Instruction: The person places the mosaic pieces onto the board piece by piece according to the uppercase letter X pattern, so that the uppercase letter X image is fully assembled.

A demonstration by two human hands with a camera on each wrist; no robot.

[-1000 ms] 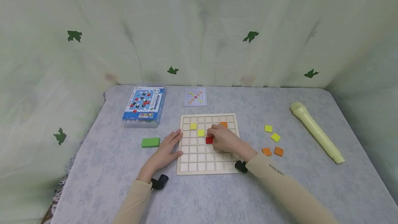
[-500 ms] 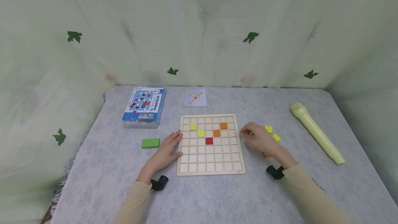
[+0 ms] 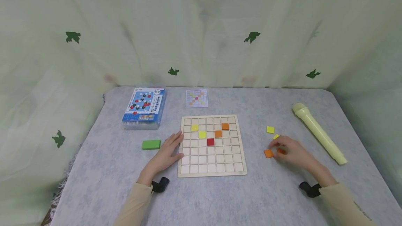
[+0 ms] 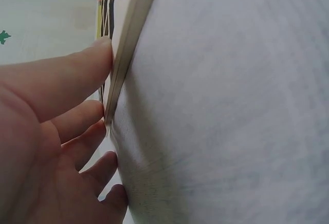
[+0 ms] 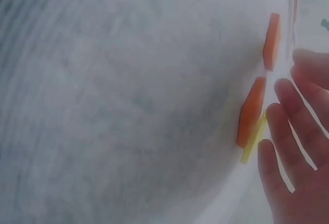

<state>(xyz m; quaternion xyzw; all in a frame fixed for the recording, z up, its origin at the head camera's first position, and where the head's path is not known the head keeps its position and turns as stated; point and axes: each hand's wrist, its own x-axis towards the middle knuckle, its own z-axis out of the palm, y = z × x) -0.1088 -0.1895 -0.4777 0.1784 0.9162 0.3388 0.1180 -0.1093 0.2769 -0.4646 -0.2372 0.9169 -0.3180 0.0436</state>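
My left hand [image 3: 165, 153] lies at the left edge of a wooden grid board [image 3: 194, 159], thumb and fingertips against its rim in the left wrist view. On the board sit a red tile [image 3: 210, 142], two yellow tiles [image 3: 194, 127] and two orange tiles [image 3: 225, 126], each in its own square. To the right of the board, my right hand [image 3: 291, 152] hovers low over two loose orange tiles [image 3: 268, 153], its fingers apart and holding nothing. Both orange tiles [image 5: 252, 112] lie on the cloth in the right wrist view. Two loose yellow tiles [image 3: 270, 129] lie just beyond, one partly hidden by the hand.
A pattern card [image 3: 196, 98] lies behind the board. At the back left is a blue boxed set [image 3: 143, 109] with molecule pictures, and a green block [image 3: 151, 144] rests nearer the left hand. A pale yellow microphone-shaped tube [image 3: 319, 133] lies at the far right.
My right hand has left the board, where a second orange tile now shows, and moved right to the loose orange tiles. The left hand has stayed at the board's edge.
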